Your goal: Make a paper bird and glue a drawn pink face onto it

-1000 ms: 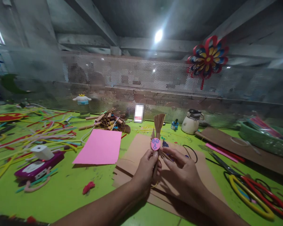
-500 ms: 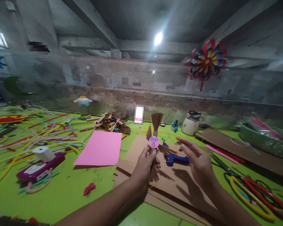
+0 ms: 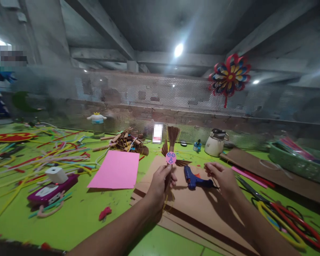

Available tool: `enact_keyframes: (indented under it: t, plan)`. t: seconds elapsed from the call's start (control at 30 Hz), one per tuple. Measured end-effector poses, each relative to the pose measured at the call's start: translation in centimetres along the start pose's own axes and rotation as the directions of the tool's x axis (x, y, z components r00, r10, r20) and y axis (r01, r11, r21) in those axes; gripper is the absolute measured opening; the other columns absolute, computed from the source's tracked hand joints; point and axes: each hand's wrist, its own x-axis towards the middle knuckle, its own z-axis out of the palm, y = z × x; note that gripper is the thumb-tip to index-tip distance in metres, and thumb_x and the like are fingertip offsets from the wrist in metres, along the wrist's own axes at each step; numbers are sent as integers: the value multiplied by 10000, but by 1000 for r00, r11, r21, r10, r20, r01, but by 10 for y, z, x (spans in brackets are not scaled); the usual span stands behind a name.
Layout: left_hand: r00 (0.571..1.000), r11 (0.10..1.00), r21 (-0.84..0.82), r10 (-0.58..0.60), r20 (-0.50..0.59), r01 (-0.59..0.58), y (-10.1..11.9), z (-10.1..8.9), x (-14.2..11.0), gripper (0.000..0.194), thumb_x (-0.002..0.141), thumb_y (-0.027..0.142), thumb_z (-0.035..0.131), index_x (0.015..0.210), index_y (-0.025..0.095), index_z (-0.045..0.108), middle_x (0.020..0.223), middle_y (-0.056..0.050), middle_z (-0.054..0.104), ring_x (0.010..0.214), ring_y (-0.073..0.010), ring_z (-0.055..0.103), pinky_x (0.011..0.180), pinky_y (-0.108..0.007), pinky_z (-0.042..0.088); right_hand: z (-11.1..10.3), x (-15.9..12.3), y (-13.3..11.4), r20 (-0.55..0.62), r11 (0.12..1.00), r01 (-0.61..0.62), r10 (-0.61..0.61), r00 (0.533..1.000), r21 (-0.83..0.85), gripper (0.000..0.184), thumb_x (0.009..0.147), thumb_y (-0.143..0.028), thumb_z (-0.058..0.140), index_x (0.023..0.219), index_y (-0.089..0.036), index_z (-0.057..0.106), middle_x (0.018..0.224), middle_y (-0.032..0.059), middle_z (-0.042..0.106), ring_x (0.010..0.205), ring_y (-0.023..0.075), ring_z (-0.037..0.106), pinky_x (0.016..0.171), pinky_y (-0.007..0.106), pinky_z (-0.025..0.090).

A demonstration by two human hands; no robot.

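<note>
My left hand is closed around the lower stem of a folded brown paper figure, held upright over the cardboard. A pink paper disc with a blue drawn face sits on its front, just above my thumb. Pleated brown paper fans out at its top and on both sides. To the right, my right hand hovers apart from the figure with loosely bent fingers and nothing visible in them. Close by its fingertips lies a blue glue gun with an orange trigger. Brown cardboard sheets lie beneath both hands.
Left of the cardboard are a pink paper sheet, a purple power strip and scattered pipe cleaners. Large scissors rest at right. Behind stand a brown paper pile, a white jug and a green basket.
My right hand has let go of the figure's right side and moved right, bringing the glue gun into view. My left hand has turned the figure slightly and shifted it a little left.
</note>
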Motion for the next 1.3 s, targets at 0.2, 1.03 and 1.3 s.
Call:
enact_keyframes:
  t: [0.2, 1.03, 1.3]
  plan:
    - [1000, 1000, -12, 12, 12, -12, -4, -4, 6, 382, 761, 518, 644, 783, 159, 513, 625, -14, 596, 473, -71, 490, 449, -171, 352, 6, -6, -11, 57, 988, 104, -98, 994, -116, 336, 712, -473, 720, 784, -144, 722, 708, 49, 675, 661, 175, 558, 643, 306, 446]
    - [967, 830, 497, 216, 136, -255, -17, -3, -1, 156, 833, 338, 592, 854, 188, 554, 647, -1, 595, 593, -150, 560, 567, -244, 390, 31, -29, -60, 329, 989, 122, -143, 933, 82, 367, 737, -395, 739, 1014, -159, 698, 794, 23, 646, 673, 138, 526, 626, 267, 432]
    - [997, 952, 300, 58, 45, -69, -18, 2, 1, 278, 764, 394, 668, 803, 199, 474, 540, 40, 541, 445, -114, 504, 445, -210, 382, 23, -12, -33, 260, 977, 191, -161, 952, -93, 423, 811, -446, 636, 1093, -131, 663, 891, 83, 683, 719, 172, 601, 674, 321, 489]
